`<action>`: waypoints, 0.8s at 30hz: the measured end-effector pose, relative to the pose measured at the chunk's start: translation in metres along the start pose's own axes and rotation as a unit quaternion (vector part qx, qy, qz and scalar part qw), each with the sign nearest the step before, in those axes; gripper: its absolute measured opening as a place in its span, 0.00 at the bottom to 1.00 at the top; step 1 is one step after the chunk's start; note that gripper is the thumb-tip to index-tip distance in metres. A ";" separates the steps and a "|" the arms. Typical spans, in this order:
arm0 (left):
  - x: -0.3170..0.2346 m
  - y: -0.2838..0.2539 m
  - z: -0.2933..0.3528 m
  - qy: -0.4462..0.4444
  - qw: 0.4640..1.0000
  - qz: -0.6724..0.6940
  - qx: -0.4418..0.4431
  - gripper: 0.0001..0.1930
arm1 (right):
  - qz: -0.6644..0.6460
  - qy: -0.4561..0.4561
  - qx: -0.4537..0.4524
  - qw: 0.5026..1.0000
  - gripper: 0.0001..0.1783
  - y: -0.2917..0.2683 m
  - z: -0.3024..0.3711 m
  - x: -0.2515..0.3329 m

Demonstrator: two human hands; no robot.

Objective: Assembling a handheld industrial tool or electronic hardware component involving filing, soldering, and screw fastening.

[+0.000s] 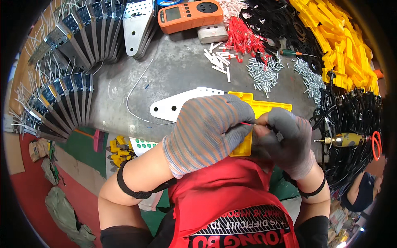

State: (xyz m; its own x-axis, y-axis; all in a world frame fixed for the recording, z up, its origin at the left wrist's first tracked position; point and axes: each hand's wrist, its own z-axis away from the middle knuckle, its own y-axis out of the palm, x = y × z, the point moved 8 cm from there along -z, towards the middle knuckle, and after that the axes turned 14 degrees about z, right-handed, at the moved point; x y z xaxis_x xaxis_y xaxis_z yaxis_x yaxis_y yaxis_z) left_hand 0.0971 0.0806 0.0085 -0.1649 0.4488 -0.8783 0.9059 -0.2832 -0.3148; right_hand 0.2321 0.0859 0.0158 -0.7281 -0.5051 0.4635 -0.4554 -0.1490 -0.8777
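Note:
My left hand [209, 132], in a grey striped glove, is closed with thumb and forefinger pinching a thin red lead [247, 123]. From the other side my right hand [289, 142], gloved with bare fingertips, pinches the end of the same lead; anything smaller in those fingertips is hidden. Beneath both hands lies a yellow plastic housing [271, 108], partly covered. A pale perforated metal plate [165, 108] sticks out to the left from under my left hand, and whether it is joined to the housing cannot be seen.
Stacked metal plates with wires [78, 37] line the left. At the back are an orange meter [190, 16], white tubes [219, 60], red-leaded parts [244, 39] and screws [264, 74]. Yellow plastic parts [343, 41], black cables [355, 111] and a power screwdriver [347, 139] are right.

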 end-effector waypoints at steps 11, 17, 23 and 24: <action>-0.011 0.005 -0.001 0.030 0.998 -0.052 0.004 0.07 | -0.187 0.108 0.067 0.974 0.13 0.017 0.007 -0.022; -0.008 0.006 -0.003 -0.037 0.999 -0.022 0.028 0.05 | 0.043 -0.029 -0.038 0.998 0.06 -0.004 0.008 0.003; -0.018 -0.021 -0.010 -0.028 0.999 0.028 0.033 0.07 | -0.146 0.099 0.091 0.980 0.07 0.009 0.011 -0.016; -0.015 -0.025 -0.009 -0.055 0.998 0.032 0.030 0.08 | -0.145 0.052 0.043 0.987 0.06 -0.001 0.009 -0.013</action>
State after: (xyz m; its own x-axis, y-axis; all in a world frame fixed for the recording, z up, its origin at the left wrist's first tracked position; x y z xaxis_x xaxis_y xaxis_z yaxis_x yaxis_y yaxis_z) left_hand 0.0801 0.0886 0.0332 -0.1527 0.3327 -0.9306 0.8919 -0.3593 -0.2748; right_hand 0.2467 0.0844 0.0097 -0.6236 -0.3411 0.7034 -0.6112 -0.3483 -0.7107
